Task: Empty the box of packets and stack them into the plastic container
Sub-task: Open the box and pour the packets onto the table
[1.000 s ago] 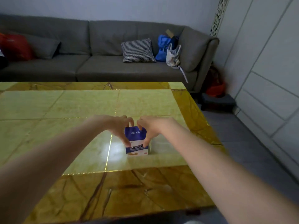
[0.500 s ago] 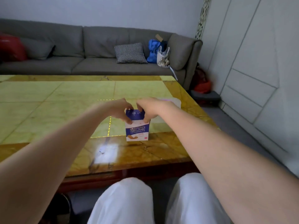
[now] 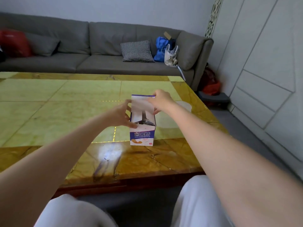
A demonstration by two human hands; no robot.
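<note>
- The box (image 3: pixel 142 135) stands upright on the table (image 3: pixel 57 112), near the front edge, where the light green middle part meets the brown marble border.
- The box is white and blue, with blue letters on the front side and a small picture under them.
- The top of the box is open: the lid flap (image 3: pixel 142 102) stands up at the far side, and the inner side flaps are folded out.
- Inside the opening something dark and shiny shows, probably the packets, but it is too small to tell exactly.
- The left hand (image 3: pixel 122 114) grasps the left side of the box near the top; the thumb lies on the front upper edge and the fingers reach behind the left flap.
- The right hand (image 3: pixel 161 99) pinches the right edge of the raised lid flap, with the fingers curled around it.
- The plastic container (image 3: pixel 186 104) is a clear, pale thing on the table behind the right forearm, to the right of the box; only a part of it shows.
- The person sits at the table; knees in white trousers (image 3: pixel 196 202) show below the edge.
- Behind the table is a grey sofa (image 3: pixel 98 46) with a checked cushion (image 3: pixel 136 50), a blue bag (image 3: pixel 161 48) and a red cushion (image 3: pixel 14 42).
</note>
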